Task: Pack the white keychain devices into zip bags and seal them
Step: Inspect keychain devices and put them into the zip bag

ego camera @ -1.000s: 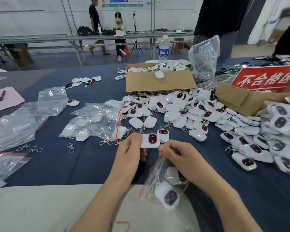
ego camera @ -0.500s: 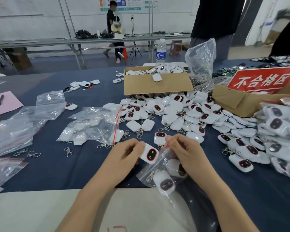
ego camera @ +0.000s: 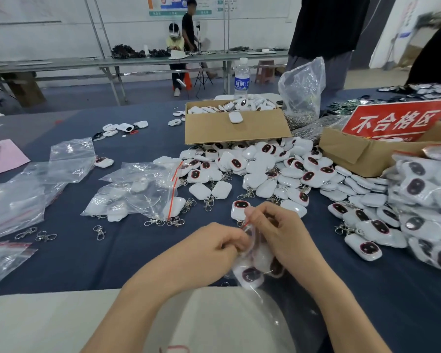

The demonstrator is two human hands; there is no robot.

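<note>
Pinching the red-striped mouth of the zip bag [ego camera: 262, 256] from opposite sides, the left hand [ego camera: 214, 248] and right hand [ego camera: 278, 233] meet knuckles-up, fingers curled, over the near edge of the blue table [ego camera: 112, 250]; white keychain devices [ego camera: 250, 275] hang inside the bag

We see only our two arms, both bare along the whole length in view. The left hand [ego camera: 214, 247] and the right hand [ego camera: 278, 233] are bare too, and a short nail shows on one right fingertip [ego camera: 249, 213]. Beneath the arms lies pale cream cloth [ego camera: 61, 322] with a small red mark [ego camera: 175, 349]; whether we wear it, we cannot tell.
</note>
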